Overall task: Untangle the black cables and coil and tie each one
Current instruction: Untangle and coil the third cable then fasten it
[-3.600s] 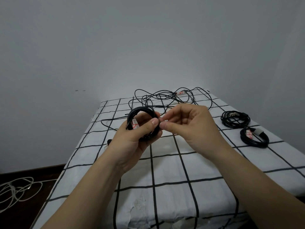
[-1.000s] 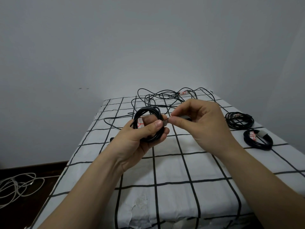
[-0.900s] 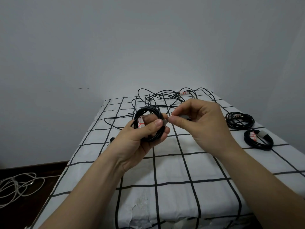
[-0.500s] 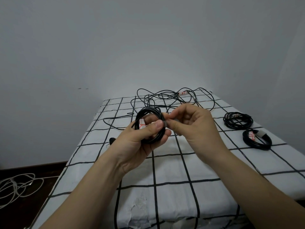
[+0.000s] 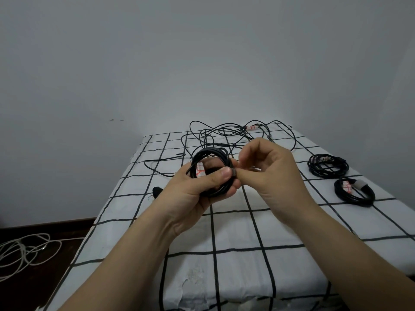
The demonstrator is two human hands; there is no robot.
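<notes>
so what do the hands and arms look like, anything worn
Both the left hand and the right hand are bare: no gloves, rings, watch or bracelet. The left forearm and right forearm are bare too, no sleeve in view.

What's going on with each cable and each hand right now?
Black cable coil: wound, held up.
Left hand: grips the coil.
Right hand: pinches a small grey strap.
Far black cables: tangled.
Nearer right black coil: strapped, lying flat.
Farther right black coil: wound, lying flat.
White floor cables: loose.
</notes>
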